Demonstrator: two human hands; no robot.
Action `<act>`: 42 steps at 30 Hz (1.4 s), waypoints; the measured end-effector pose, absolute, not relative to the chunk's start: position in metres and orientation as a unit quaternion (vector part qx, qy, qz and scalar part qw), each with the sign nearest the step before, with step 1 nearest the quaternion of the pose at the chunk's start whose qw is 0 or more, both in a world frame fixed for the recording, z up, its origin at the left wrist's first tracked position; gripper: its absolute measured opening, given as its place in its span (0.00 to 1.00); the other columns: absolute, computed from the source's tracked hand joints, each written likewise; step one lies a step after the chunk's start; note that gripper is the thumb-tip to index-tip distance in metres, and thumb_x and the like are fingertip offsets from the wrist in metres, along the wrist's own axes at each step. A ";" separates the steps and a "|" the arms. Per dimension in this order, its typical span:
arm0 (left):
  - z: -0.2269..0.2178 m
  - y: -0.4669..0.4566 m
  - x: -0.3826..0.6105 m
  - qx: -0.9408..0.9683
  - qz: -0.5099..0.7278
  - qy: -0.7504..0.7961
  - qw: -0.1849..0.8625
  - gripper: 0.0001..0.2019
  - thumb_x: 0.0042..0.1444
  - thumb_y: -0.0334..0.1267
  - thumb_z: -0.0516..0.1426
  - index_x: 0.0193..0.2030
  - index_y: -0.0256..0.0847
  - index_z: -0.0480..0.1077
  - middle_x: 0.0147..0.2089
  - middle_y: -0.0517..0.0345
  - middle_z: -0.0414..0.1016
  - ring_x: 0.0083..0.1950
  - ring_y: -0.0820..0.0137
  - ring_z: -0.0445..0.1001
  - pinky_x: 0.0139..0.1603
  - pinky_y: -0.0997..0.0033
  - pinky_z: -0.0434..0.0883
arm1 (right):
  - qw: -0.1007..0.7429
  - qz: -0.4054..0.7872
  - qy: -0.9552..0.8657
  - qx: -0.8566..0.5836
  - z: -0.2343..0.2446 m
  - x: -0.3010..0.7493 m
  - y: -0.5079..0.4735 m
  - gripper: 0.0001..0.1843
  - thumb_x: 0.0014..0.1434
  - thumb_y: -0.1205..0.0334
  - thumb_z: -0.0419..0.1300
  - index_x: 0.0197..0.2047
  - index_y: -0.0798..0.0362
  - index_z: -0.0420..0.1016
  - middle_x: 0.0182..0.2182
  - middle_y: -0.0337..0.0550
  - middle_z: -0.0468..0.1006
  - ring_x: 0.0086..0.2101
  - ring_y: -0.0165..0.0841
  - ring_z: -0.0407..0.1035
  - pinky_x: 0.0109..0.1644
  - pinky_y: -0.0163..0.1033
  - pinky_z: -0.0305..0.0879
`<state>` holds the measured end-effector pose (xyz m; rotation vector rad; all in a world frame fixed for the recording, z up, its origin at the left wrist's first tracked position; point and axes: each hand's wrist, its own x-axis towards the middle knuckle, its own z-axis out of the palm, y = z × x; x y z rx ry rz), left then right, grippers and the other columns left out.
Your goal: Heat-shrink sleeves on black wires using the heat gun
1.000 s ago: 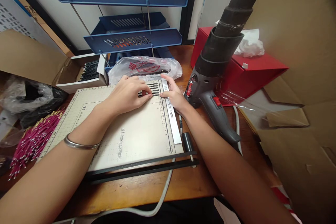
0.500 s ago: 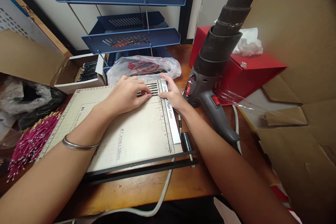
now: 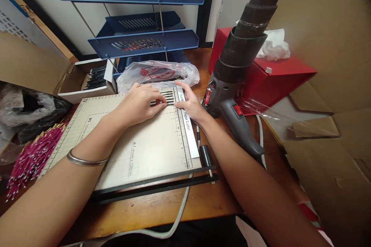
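Observation:
A beige paper cutter board (image 3: 150,146) lies on the wooden desk in front of me. Several short black tubes (image 3: 168,97) lie side by side at its far right corner. My left hand (image 3: 139,104) lies flat over the left ends of these tubes, fingers pressing them down. My right hand (image 3: 189,102) rests against the white cutter strip (image 3: 189,127), its fingers spread and touching the tubes' right ends. A metal bangle (image 3: 84,160) sits on my left wrist.
A grey heat gun (image 3: 232,85) stands right of the board, before a red box (image 3: 261,73). Beyond the board are a plastic bag (image 3: 156,72), a white box of black tubes (image 3: 92,81) and blue trays (image 3: 145,40). Pink wires (image 3: 31,158) lie at left. Cardboard (image 3: 333,85) fills the right.
Nothing but a slight upward drift of the scene from head motion; both hands stay on the black tubes.

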<state>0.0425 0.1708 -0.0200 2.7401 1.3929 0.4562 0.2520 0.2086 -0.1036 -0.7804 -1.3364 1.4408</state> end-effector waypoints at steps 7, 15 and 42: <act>-0.019 0.171 0.043 0.880 0.147 0.451 0.027 0.12 0.68 0.44 0.59 0.39 0.46 0.84 0.37 0.52 0.83 0.46 0.56 0.78 0.52 0.55 0.64 | 0.496 0.596 -0.540 -0.327 -0.103 0.251 0.208 0.44 0.37 0.64 0.68 0.62 0.44 0.68 0.67 0.45 0.73 0.70 0.51 0.65 0.83 0.58 0.54; -0.018 0.170 0.043 0.880 0.145 0.452 0.022 0.13 0.67 0.46 0.59 0.39 0.46 0.84 0.37 0.51 0.84 0.45 0.56 0.78 0.49 0.56 0.63 | 0.495 0.607 -0.524 -0.334 -0.102 0.250 0.208 0.44 0.37 0.63 0.67 0.60 0.44 0.68 0.64 0.45 0.75 0.68 0.51 0.68 0.81 0.59 0.58; -0.023 0.180 0.038 0.860 0.188 0.469 0.074 0.13 0.68 0.46 0.60 0.42 0.45 0.85 0.41 0.52 0.86 0.44 0.60 0.79 0.50 0.59 0.68 | 0.506 0.606 -0.504 -0.350 -0.104 0.246 0.210 0.39 0.40 0.61 0.68 0.59 0.45 0.69 0.60 0.46 0.79 0.65 0.49 0.71 0.77 0.56 0.63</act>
